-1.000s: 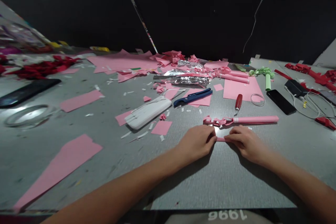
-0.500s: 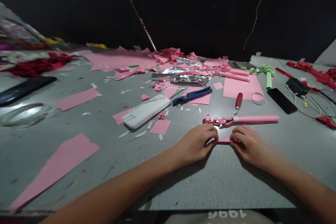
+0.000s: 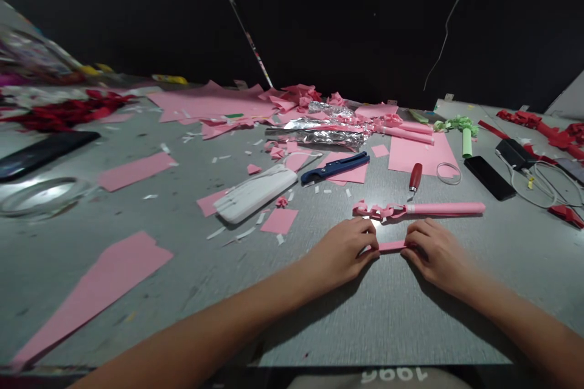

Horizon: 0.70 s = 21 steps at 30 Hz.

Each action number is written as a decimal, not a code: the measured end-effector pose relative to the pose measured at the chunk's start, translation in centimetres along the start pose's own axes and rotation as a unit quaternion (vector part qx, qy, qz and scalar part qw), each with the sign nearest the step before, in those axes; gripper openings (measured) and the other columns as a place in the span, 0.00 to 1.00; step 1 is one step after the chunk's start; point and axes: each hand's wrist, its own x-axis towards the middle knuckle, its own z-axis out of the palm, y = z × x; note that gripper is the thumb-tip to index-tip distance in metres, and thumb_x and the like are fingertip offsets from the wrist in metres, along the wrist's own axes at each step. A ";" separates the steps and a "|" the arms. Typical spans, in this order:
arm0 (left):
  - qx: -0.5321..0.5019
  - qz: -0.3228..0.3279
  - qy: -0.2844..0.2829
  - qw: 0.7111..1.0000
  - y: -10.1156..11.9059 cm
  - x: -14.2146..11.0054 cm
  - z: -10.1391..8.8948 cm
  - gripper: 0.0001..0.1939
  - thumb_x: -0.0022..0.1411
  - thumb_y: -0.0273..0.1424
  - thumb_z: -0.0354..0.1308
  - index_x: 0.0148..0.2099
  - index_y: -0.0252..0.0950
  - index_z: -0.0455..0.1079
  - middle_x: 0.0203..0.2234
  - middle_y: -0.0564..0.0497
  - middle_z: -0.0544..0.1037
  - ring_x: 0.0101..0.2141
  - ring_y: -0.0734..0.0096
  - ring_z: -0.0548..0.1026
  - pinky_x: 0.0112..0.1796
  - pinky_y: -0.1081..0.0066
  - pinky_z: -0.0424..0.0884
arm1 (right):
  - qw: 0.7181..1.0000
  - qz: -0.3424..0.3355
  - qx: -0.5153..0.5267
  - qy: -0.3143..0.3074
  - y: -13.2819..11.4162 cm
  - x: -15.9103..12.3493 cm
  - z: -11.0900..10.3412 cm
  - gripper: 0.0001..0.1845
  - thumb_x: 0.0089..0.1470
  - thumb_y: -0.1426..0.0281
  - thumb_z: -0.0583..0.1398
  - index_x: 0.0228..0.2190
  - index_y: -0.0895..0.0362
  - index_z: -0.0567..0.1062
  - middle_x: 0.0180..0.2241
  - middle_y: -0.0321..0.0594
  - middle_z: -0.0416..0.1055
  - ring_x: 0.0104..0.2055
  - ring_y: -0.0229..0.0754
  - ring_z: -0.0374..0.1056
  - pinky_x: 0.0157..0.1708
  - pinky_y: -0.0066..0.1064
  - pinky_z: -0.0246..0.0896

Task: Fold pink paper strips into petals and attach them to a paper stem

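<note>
A narrow folded strip of pink paper (image 3: 392, 247) lies low over the grey table between my two hands. My left hand (image 3: 349, 249) pinches its left end, fingers closed around it. At the other end, my right hand (image 3: 433, 252) grips it the same way, with the fingertips partly hidden. Just beyond them rests a pink paper tube (image 3: 447, 209) with a curled pink paper chain (image 3: 376, 211) at its left end. A red-handled awl (image 3: 415, 177) lies behind the tube, its thin metal tip pointing towards me.
Left of my hands are a white case (image 3: 255, 193), a dark blue cutter (image 3: 335, 168) and a pink paper square (image 3: 279, 221). A black phone (image 3: 490, 177) and a cabled black adapter (image 3: 515, 152) lie right. Crumpled silver foil (image 3: 319, 132) sits at the back. A black wall (image 3: 342, 24) rises behind.
My hands have moved slightly apart, so a bit more of the pink strip shows between them. It now tilts a little upward to the right. The view has shifted slightly.
</note>
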 end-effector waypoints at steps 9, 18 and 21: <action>0.038 0.000 -0.003 0.999 0.3 0.0 0.0 0.09 0.74 0.27 0.59 0.39 0.35 0.79 0.38 0.46 0.81 0.40 0.59 0.76 0.43 0.62 0.70 | 0.997 0.023 -0.070 -0.007 0.0 -0.3 0.5 0.09 0.71 0.72 0.62 0.34 0.55 0.74 0.37 0.45 0.76 0.39 0.52 0.71 0.39 0.42 0.65; 0.042 0.004 0.007 0.999 0.3 -0.1 0.2 0.11 0.76 0.29 0.58 0.39 0.36 0.79 0.37 0.46 0.81 0.39 0.59 0.77 0.43 0.62 0.71 | 1.000 -0.001 -0.027 -0.007 0.3 -0.8 0.2 0.10 0.72 0.73 0.59 0.35 0.55 0.74 0.38 0.45 0.76 0.40 0.50 0.71 0.40 0.41 0.65; 0.017 -0.005 0.018 1.000 0.2 -0.1 0.3 0.09 0.75 0.29 0.59 0.41 0.36 0.80 0.37 0.47 0.82 0.40 0.60 0.78 0.42 0.63 0.71 | 0.997 0.051 0.053 0.002 0.5 -0.4 -0.2 0.10 0.70 0.74 0.60 0.33 0.55 0.74 0.37 0.42 0.75 0.40 0.48 0.72 0.40 0.39 0.66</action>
